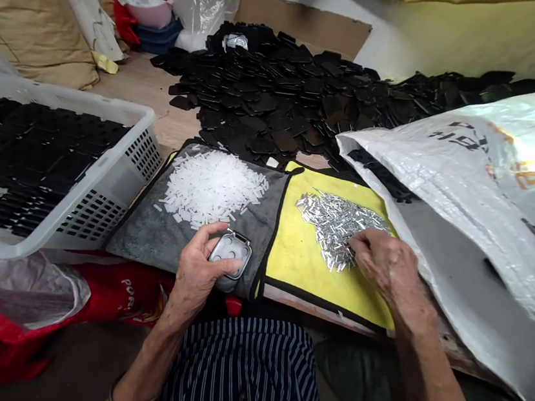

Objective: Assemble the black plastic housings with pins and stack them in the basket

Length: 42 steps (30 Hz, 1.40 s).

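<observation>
My left hand (201, 261) grips a small dark plastic case (230, 251) with round recesses, thumb lying across its face. The case is just in front of a heap of short white plastic pieces (215, 184) on a grey cloth (141, 237). My right hand (384, 260) reaches into the edge of a pile of small silvery metal pins (337, 225) on a yellow cloth (298, 269). Its fingers are pinched together at the pile, and their tips are partly hidden, so what they hold cannot be made out.
At the left stands a white plastic basket (135, 126) holding stacked black parts. Flat black pieces (281, 91) lie heaped at the back. A white woven sack (473, 148) slopes over the right side. Below the basket hangs a red bag (110, 288) with a clear liner.
</observation>
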Each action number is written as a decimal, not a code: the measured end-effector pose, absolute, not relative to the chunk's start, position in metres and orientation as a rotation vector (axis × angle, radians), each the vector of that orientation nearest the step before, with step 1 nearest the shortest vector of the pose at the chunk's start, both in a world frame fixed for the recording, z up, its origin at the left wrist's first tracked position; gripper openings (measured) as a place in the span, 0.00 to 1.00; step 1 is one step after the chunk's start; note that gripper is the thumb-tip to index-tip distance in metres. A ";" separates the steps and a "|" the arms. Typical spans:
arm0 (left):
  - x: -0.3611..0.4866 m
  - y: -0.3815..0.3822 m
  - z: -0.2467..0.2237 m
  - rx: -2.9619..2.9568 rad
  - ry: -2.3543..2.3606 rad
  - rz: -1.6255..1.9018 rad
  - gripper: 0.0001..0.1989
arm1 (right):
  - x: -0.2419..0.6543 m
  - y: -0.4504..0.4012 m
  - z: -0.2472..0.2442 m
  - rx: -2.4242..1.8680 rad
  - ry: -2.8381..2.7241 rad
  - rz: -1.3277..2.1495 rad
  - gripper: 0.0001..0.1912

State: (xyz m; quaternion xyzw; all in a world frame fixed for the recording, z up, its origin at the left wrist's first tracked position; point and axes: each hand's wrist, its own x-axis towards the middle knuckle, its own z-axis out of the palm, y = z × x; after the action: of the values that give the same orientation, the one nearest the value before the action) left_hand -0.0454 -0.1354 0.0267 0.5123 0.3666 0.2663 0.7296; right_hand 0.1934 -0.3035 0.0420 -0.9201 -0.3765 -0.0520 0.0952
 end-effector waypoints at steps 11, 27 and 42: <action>-0.054 -0.142 0.027 0.850 0.704 0.607 0.29 | 0.097 -0.247 0.038 -1.271 -0.506 1.042 0.11; -0.071 -0.135 0.019 0.614 0.637 0.597 0.27 | 0.052 -0.212 0.034 -1.307 -0.480 0.882 0.08; -0.073 -0.139 0.016 0.826 0.606 0.678 0.27 | 0.040 -0.214 0.036 -1.635 -1.062 0.163 0.08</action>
State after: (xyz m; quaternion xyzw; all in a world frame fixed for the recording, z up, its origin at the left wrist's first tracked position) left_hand -0.0734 -0.1394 0.0158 0.3875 0.2843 0.3181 0.8172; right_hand 0.0400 -0.2142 0.0361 -0.6933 -0.4502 0.0692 0.5585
